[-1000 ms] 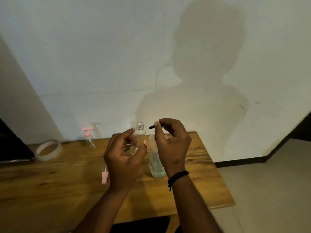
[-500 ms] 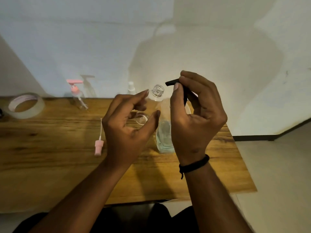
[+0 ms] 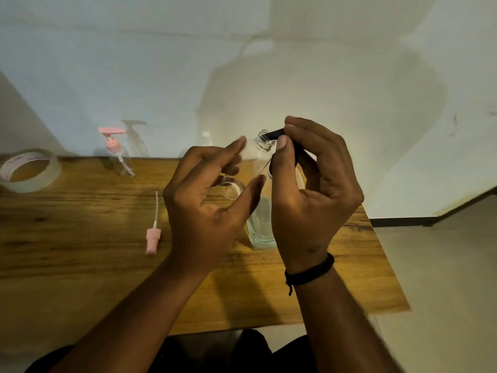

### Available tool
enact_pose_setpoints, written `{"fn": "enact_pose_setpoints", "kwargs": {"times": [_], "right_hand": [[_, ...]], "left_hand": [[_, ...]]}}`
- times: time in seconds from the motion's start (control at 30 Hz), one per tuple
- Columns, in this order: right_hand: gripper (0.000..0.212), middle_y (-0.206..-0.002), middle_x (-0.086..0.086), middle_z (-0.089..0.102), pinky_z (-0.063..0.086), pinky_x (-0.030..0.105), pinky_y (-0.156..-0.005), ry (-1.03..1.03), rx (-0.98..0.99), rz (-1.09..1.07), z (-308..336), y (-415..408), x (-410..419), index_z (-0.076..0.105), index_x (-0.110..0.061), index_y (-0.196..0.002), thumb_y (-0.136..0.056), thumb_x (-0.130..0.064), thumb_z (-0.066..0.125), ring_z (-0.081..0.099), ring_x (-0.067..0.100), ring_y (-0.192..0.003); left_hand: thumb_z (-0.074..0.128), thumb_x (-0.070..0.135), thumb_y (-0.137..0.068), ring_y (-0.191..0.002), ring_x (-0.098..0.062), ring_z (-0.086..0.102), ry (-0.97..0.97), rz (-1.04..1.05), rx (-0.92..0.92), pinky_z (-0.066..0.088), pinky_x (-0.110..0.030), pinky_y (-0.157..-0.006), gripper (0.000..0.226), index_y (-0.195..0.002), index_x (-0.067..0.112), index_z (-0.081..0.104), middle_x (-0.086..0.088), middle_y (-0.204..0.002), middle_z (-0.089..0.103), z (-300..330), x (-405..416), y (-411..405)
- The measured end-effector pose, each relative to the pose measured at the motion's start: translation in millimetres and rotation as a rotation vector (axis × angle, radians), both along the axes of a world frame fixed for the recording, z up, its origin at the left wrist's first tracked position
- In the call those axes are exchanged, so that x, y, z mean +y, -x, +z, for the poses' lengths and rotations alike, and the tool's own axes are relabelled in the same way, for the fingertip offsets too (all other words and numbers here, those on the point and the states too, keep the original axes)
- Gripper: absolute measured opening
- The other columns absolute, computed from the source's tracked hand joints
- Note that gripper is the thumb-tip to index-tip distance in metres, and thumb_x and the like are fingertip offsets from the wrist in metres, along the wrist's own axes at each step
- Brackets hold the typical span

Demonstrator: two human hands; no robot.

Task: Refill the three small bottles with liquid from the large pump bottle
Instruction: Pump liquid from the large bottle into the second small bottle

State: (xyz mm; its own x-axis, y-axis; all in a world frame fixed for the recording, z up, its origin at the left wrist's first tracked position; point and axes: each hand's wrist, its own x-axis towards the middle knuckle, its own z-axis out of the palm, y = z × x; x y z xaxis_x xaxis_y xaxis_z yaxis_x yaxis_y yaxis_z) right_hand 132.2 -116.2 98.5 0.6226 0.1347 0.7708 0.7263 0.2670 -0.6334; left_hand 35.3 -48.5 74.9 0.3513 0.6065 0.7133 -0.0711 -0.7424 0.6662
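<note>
The left hand [image 3: 207, 211] pinches a small clear uncapped plastic bottle [image 3: 256, 153] between thumb and fingers, tilted above the wooden table [image 3: 80, 265]. The right hand [image 3: 312, 195] curls around the black pump nozzle [image 3: 274, 133], its tip at the small bottle's mouth. The large clear pump bottle [image 3: 259, 227] stands on the table between both hands.

Perhaps four bottles [image 3: 258, 157], one tape roll [image 3: 28, 170]
</note>
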Motion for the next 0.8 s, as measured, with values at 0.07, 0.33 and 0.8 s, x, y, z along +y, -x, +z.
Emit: {"fn": "enact_pose_setpoints", "kwargs": {"times": [0.07,0.33,0.8], "right_hand": [[0.015,-0.106,0.009,0.072,0.063,0.047,-0.081,-0.006,-0.005,-0.011,1,-1,0,0.071,-0.007,-0.107,-0.095,0.001,0.068,0.073,0.022,-0.102],[0.006,-0.103,0.015,0.071,0.064,0.040,-0.074,0.039,-0.100,-0.104,2,-11,-3,0.076,0.004,-0.099,-0.095,0.003,0.071,0.072,0.025,-0.096],[0.023,-0.083,0.002,0.075,0.042,0.031,-0.078,0.084,-0.139,-0.233,7,-13,0,0.074,-0.006,-0.077,-0.098,-0.008,0.064,0.066,0.029,-0.080]], "left_hand": [[0.086,0.016,-0.087,-0.102,-0.021,0.071,0.015,0.002,-0.011,0.063,-0.039,-0.081,0.051,-0.129,-0.004,0.066,-0.012,-0.114,0.068,0,1,1],[0.089,0.011,-0.083,-0.106,-0.016,0.072,0.047,0.003,-0.024,0.062,-0.037,-0.087,0.047,-0.122,-0.004,0.068,-0.012,-0.115,0.072,1,0,6],[0.084,0.011,-0.088,-0.105,-0.021,0.067,0.018,0.008,-0.013,0.062,-0.038,-0.085,0.047,-0.131,0.001,0.065,-0.015,-0.116,0.060,0,6,12]]}}
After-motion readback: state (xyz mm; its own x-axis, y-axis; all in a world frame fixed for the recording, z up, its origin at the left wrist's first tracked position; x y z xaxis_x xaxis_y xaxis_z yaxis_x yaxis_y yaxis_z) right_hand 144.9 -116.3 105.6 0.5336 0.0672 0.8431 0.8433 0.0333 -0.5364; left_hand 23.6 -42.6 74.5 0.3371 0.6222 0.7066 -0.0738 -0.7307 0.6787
